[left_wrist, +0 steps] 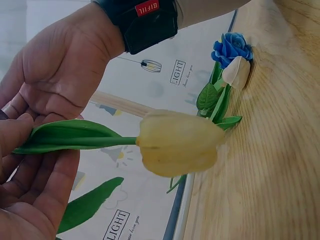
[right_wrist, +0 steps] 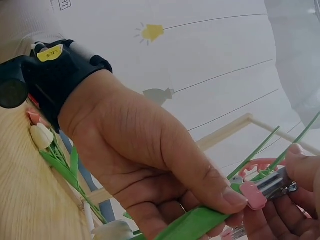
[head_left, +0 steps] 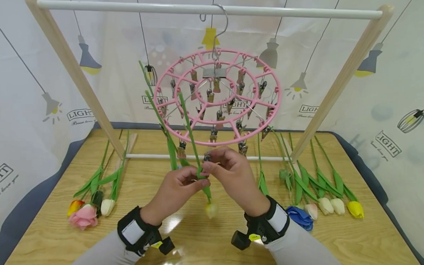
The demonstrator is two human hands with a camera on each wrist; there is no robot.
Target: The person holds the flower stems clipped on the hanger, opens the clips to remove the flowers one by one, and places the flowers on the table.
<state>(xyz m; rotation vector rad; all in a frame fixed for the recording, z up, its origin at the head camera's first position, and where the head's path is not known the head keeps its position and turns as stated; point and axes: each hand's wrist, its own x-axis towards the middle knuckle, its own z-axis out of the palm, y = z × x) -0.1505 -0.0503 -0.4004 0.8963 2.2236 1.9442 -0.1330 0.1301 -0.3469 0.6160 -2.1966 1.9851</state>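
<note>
A pale yellow artificial tulip hangs head down, its flower large in the left wrist view. My left hand pinches its green stem among the leaves. My right hand grips a metal clip with pink tips, right beside the stem; the fingers partly hide whether the clip bites it. Above both hands, a round pink hanger with several metal clips hangs by a hook. More green stems and a leaf show behind my left hand.
A wooden-legged rack with a white top bar frames the hanger on the wooden table. On the left lie a pink rose, an orange flower and a white tulip. To the right are a blue rose, several pale tulips and a yellow tulip.
</note>
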